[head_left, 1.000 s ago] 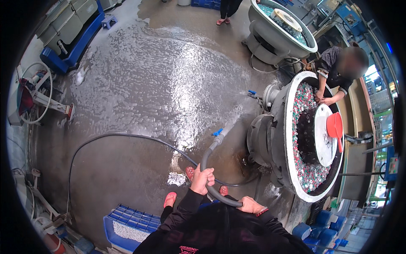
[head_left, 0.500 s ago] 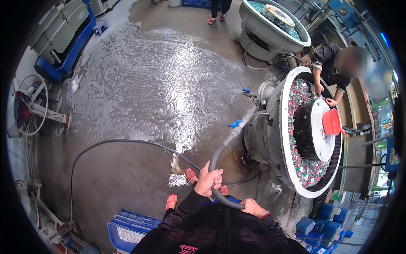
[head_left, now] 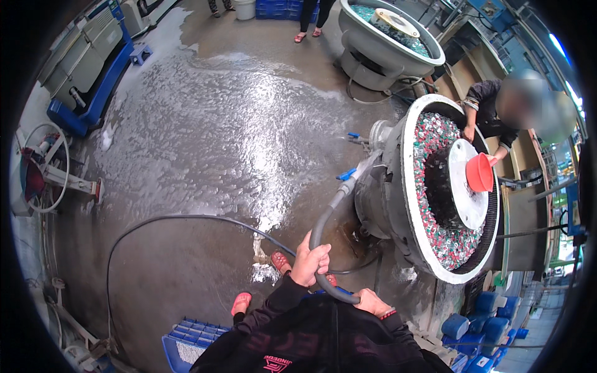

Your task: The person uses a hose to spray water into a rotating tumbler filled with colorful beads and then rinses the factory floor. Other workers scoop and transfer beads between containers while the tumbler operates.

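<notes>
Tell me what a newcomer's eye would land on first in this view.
Probably the big round tub at right, packed with red, green and white pieces, a red funnel at its hub. Next, the grey hose gripped by the left hand and right hand at bottom centre, spraying toward the tub. Around them, the wet floor gleams.

Both hands grip a grey hose (head_left: 323,214): left hand (head_left: 309,264) ahead, right hand (head_left: 372,303) behind, nozzle toward the round tub (head_left: 407,186).
</notes>
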Tool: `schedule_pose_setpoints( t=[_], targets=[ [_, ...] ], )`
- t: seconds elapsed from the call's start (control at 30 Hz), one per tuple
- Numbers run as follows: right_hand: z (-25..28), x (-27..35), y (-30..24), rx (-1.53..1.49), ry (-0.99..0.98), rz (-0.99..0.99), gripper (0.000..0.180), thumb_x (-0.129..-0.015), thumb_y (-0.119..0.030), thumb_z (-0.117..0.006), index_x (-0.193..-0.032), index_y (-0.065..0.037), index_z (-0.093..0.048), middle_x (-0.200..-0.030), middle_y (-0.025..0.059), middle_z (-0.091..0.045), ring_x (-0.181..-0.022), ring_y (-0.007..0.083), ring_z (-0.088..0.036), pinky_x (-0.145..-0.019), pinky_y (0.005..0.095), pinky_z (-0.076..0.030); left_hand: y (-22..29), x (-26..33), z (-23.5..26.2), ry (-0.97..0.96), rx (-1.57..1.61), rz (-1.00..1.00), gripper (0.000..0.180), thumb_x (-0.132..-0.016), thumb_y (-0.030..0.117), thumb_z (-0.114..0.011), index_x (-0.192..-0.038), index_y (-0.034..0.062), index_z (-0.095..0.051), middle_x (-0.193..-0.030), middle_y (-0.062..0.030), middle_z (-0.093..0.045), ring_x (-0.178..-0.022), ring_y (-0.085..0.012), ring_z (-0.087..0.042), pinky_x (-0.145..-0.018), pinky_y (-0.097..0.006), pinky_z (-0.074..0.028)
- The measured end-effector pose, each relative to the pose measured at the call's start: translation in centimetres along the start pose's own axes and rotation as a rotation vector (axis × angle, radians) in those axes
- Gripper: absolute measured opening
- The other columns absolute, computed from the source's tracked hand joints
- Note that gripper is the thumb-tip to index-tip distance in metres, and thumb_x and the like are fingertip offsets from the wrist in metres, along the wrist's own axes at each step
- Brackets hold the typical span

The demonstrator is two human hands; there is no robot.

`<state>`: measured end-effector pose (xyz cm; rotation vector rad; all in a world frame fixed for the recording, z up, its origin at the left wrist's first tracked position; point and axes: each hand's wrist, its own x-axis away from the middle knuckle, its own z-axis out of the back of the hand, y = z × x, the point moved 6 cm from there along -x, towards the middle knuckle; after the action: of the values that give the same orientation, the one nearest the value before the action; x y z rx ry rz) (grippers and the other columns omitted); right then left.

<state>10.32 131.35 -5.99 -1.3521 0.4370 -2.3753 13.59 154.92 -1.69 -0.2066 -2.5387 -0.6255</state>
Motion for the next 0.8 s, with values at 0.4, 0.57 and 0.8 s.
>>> schedule_pose_setpoints(
  t=[0.4,0.57,0.8],
  targets=[
    [-2.5,-6.9,-1.1,0.339,-0.221,-0.082,0.033,-0.064,-0.031,-0.06,-0.083,-0.005,-0.068,-0.083,0.0218,-0.064,-0.086,0.0367,-0.061,-0.079,0.042,-0.048,-7.9,-1.6,20.9,0.458,0.443,0.094,0.017,-0.078,0.0,-0.054,-0.082,0.014,-0.045,-0.055,0.0041,-0.032,-0.042,-0.0061,-0.031,-0.034,-0.021,-0.024],
    [-3.7,-9.8,-2.7,0.334,-0.246,-0.007,0.034,-0.064,-0.029,-0.057,-0.081,-0.003,-0.067,-0.085,0.0216,-0.064,-0.085,0.0371,-0.061,-0.077,0.0436,-0.048,-6.6,0.7,24.6,0.733,0.502,-0.157,0.023,-0.079,0.006,-0.054,-0.099,0.0164,-0.055,-0.053,0.0065,-0.03,-0.039,-0.0059,-0.03,-0.033,-0.02,-0.024],
    [-3.3,-12.9,-8.1,0.122,-0.261,0.182,0.033,-0.068,-0.033,-0.055,-0.077,-0.003,-0.066,-0.071,0.0188,-0.064,-0.073,0.0348,-0.063,-0.068,0.0425,-0.049,3.9,-2.4,24.3,0.598,0.146,-0.142,0.016,-0.08,0.001,-0.055,-0.085,0.0079,-0.042,-0.057,0.0009,-0.036,-0.044,-0.0066,-0.033,-0.037,-0.021,-0.026]
  ],
)
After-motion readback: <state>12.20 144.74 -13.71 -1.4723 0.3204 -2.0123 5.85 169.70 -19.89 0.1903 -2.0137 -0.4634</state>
